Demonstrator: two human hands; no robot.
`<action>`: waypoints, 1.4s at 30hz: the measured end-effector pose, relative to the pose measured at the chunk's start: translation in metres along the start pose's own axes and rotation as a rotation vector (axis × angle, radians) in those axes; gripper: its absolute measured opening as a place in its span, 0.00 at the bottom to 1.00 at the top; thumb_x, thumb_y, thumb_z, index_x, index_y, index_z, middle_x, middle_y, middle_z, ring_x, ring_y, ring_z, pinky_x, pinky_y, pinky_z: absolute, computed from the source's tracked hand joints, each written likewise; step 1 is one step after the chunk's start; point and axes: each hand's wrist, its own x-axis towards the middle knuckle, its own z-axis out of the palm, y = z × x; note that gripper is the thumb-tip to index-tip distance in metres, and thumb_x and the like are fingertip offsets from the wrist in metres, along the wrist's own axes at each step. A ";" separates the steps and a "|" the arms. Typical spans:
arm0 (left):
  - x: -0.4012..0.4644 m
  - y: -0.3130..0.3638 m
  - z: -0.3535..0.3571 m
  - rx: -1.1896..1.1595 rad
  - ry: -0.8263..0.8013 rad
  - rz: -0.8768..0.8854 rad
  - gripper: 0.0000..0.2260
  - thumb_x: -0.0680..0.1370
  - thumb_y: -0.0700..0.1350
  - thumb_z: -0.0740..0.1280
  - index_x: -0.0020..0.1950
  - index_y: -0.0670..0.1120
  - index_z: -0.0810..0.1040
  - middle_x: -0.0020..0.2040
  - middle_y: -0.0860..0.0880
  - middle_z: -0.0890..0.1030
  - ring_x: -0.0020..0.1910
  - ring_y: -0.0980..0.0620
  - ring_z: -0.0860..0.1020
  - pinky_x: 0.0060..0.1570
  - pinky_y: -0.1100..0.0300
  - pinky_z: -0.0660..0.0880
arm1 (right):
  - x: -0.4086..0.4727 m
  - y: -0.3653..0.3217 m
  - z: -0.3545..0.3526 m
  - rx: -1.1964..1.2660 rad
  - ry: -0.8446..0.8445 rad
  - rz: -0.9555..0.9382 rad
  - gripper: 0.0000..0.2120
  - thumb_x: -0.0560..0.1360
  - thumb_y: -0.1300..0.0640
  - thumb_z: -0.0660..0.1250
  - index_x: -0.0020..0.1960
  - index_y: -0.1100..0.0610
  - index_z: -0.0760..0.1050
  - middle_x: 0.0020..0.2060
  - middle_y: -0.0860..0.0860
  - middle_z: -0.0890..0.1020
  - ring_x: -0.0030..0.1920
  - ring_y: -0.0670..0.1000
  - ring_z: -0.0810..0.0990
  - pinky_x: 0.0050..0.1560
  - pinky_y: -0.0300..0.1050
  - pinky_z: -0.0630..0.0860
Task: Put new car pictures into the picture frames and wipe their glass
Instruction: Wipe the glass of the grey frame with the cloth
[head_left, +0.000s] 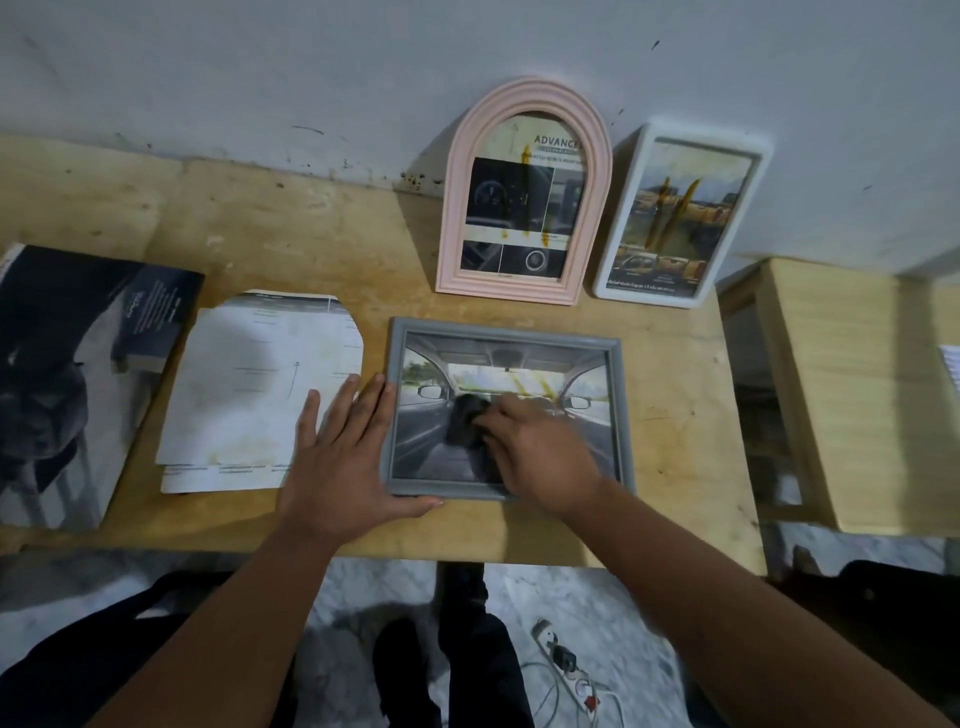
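Wooden surface (311, 218) by wall, grey frame (395, 364) flat, L hand (343, 457) fingers straight, steadying frame edge, R hand (540, 457) gripping dark cloth (465, 421) on glass.

Right hand (535, 457) and dark cloth (467, 426) blurred, grip not clear; lower middle of grey frame (506, 332) glass hidden under them. Brochure (78, 374) cut off by left edge. Small print on pink frame (524, 192) picture too small to read, also on white frame (680, 218)
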 end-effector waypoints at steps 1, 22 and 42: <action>0.000 0.000 0.000 0.000 -0.001 0.001 0.62 0.63 0.87 0.50 0.84 0.47 0.46 0.85 0.50 0.48 0.84 0.48 0.45 0.79 0.35 0.48 | -0.012 -0.001 -0.001 0.036 -0.045 -0.015 0.18 0.80 0.52 0.57 0.62 0.53 0.81 0.55 0.52 0.80 0.46 0.58 0.82 0.38 0.55 0.81; 0.000 0.001 0.000 0.014 -0.003 -0.004 0.62 0.63 0.87 0.51 0.84 0.46 0.48 0.85 0.48 0.49 0.84 0.47 0.46 0.79 0.34 0.49 | -0.039 0.023 -0.028 0.102 -0.293 -0.033 0.17 0.79 0.53 0.60 0.64 0.52 0.80 0.56 0.51 0.80 0.51 0.56 0.81 0.47 0.53 0.80; -0.001 0.001 0.001 0.007 0.016 -0.002 0.62 0.63 0.86 0.53 0.84 0.46 0.48 0.85 0.49 0.50 0.84 0.48 0.47 0.79 0.35 0.50 | -0.032 0.023 -0.014 0.038 -0.088 -0.023 0.15 0.80 0.55 0.62 0.64 0.53 0.80 0.54 0.53 0.79 0.47 0.58 0.81 0.40 0.53 0.80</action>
